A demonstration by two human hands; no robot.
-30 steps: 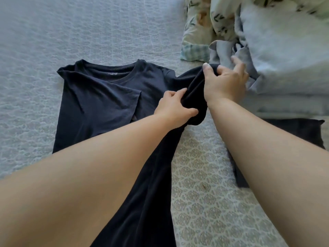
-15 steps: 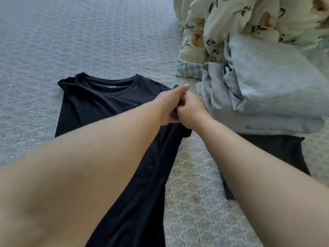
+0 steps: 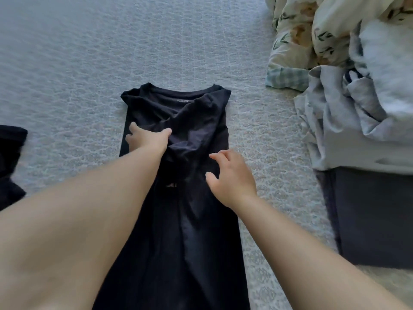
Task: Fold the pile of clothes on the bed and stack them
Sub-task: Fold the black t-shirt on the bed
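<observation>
A black T-shirt (image 3: 192,121) lies lengthwise on the pale patterned bedspread (image 3: 78,63), collar away from me, both sleeves folded in over its middle. My left hand (image 3: 148,137) lies flat on the shirt's left chest, fingers spread. My right hand (image 3: 232,175) hovers over the shirt's right side, fingers loosely bent, holding nothing. To the right a stack of folded clothes holds a dark grey piece (image 3: 368,215) below and light grey ones (image 3: 362,144) above it.
A floral duvet and pillow (image 3: 312,30) are bunched at the back right. Another black garment (image 3: 11,157) lies at the left edge. The bedspread stretches open behind and left of the shirt.
Both hands brought the right sleeve from the right side over onto the shirt's middle and let it go. The left hand now lies flat on the shirt; the view shifted left.
</observation>
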